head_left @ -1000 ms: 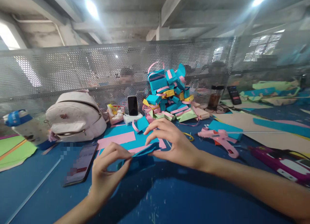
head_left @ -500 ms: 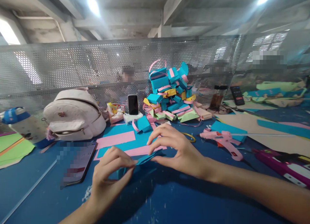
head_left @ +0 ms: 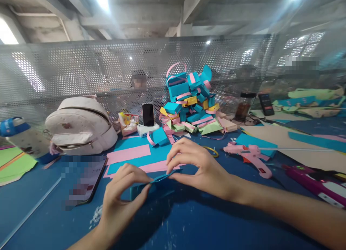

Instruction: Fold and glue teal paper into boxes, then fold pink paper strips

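Note:
Between my hands, just above the blue table, is a folded piece of blue paper (head_left: 160,178), seen almost edge-on. My left hand (head_left: 125,192) pinches its left end between thumb and fingers. At the right end, the thumb and fingers of my right hand (head_left: 193,167) are closed on the paper. Behind the hands lie blue sheets and pink paper strips (head_left: 132,155). A small blue paper box with a pink band (head_left: 159,136) sits on the far edge of those sheets.
A heap of blue, pink, yellow and green paper boxes (head_left: 189,102) stands against the perforated metal screen (head_left: 108,62). To the right are a pink glue gun (head_left: 251,156) and a purple device (head_left: 310,181). On the left are a phone (head_left: 89,185), a white backpack (head_left: 81,127) and a bottle (head_left: 27,141).
The paper is tilted slightly flatter between my fingers. Both hands keep their grip and have barely moved; the whole view has shifted slightly.

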Tool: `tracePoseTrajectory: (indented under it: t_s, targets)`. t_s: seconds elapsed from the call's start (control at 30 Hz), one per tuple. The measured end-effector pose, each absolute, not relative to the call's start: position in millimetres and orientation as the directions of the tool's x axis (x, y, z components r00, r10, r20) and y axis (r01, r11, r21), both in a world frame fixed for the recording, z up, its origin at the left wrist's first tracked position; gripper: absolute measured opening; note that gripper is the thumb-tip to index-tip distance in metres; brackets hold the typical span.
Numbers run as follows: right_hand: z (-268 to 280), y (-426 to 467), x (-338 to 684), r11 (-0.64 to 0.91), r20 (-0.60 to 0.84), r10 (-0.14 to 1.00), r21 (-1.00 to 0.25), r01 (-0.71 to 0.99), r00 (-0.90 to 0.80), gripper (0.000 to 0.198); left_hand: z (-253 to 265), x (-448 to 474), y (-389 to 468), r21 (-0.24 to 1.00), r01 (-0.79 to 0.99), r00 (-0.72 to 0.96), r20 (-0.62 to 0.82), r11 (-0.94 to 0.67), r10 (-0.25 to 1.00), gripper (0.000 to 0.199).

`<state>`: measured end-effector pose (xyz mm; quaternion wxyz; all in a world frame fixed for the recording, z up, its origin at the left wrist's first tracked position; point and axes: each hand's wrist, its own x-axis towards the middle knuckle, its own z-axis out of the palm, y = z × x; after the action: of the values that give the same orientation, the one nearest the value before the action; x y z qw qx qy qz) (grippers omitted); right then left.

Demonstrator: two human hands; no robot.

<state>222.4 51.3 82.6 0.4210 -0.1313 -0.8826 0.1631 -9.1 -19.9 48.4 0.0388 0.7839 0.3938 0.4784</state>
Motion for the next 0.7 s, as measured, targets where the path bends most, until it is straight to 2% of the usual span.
tracePoseTrajectory:
  t_s: [0.23,0.7]
  targets:
    - [82.4,46.0,221.0,0.912,0.699,0.368,-0.4,0.092,-0.613,0.009,51.1,-6.0,-22.6,0.473,0.577,0.204,0.706,-0.666,0.678,0.018]
    - [84.8,43.8,220.8,0.931,0.7,0.335,-0.351,0.104,-0.631,0.005,54.4,-2.6,-26.2,0.442,0.551,0.224,0.739,-0.708,0.636,0.016]
